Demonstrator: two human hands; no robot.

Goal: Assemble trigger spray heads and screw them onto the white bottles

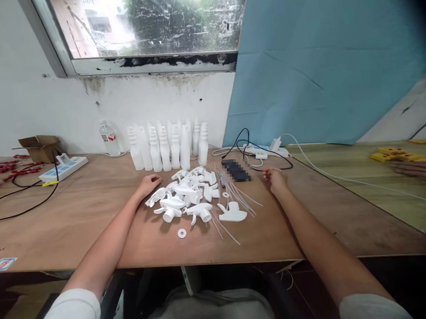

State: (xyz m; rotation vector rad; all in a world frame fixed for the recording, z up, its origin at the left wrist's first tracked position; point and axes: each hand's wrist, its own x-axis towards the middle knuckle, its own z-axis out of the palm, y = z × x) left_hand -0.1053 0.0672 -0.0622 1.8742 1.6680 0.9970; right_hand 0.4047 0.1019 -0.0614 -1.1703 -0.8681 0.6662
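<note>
- Spray-head pile [188, 193]: mid-table, roughly ten, overlapping; probably best lifted singly, sparing the thin tubes [249, 196] right of it, too tangled to count.
- Left hand [150, 183] beside it, right hand [277, 178] farther right: fingers relaxed, apparently empty.
- Two washers [179, 234]: one nearer, one right.
- Behind: at least eight bottles [165, 153].

pretty scruffy white wall [12, 70], grimy stains [95, 84] under the window [150, 23], daylight came in bright through spotty glass [191, 40], probably trees [168, 13] outside but it was blurry, big blue sheet [312, 67] hung to the right, brown wooden tabletop [271, 228] ran below
</note>
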